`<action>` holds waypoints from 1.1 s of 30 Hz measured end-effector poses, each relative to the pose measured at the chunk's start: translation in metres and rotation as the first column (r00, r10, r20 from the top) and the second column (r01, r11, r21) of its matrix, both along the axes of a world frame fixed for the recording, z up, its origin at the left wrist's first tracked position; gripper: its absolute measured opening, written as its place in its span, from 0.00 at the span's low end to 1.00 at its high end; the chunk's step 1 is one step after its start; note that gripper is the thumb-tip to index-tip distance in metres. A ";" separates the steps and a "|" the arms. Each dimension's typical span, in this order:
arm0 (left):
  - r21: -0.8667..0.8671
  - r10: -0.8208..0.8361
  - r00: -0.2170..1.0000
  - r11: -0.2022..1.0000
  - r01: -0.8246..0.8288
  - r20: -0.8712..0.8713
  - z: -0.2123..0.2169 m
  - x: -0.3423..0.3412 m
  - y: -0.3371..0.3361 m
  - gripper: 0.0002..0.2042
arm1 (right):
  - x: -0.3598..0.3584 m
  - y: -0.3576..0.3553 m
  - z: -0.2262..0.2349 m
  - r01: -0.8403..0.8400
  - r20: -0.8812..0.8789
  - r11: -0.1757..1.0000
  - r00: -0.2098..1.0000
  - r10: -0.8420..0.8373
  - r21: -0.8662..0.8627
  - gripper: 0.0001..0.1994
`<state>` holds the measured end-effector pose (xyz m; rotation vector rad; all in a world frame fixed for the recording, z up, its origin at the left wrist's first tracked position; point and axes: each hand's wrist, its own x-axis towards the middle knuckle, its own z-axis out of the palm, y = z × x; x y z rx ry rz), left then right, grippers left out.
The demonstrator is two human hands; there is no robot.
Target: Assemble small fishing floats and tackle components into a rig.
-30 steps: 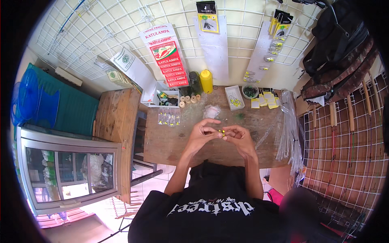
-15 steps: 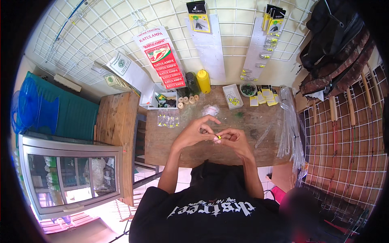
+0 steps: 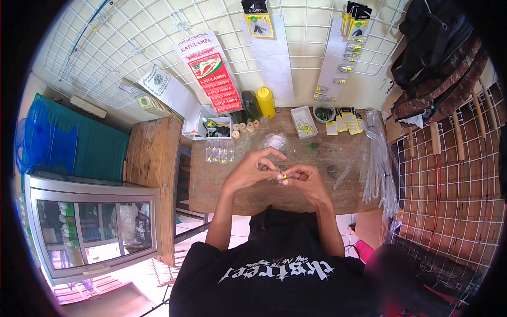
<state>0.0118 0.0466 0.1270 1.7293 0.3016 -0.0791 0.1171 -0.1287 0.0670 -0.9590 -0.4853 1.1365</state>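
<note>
Both hands meet over the wooden desk (image 3: pixel 253 195): right hand (image 3: pixel 303 179) and left hand (image 3: pixel 253 169) each have their grip pinching a tiny yellow bead (image 3: pixel 283 176).

Two hands, the left hand (image 3: pixel 248 171) and the right hand (image 3: pixel 305 178), meet at frame centre over one wooden table (image 3: pixel 264 196). At the table's upper edge stand one yellow bottle (image 3: pixel 265 102), one dark bottle (image 3: pixel 251 104) and one white tray (image 3: pixel 304 121). One tiny yellow bead (image 3: pixel 283 176) shows between the fingers.
</note>
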 end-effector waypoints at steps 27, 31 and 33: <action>0.245 0.112 0.989 0.960 -0.134 0.101 0.000 -0.019 -0.004 0.05 | -0.011 0.003 -0.007 0.127 0.327 0.992 0.937 -0.120 0.002 0.08; 0.118 0.011 0.996 0.993 -0.021 0.091 0.005 -0.016 0.002 0.08 | -0.006 0.002 0.003 0.074 0.162 0.997 0.984 -0.076 0.014 0.10; 0.080 -0.033 0.997 0.996 0.028 0.063 0.010 -0.013 0.003 0.09 | -0.001 0.003 0.005 0.089 0.160 0.996 0.983 -0.087 -0.006 0.10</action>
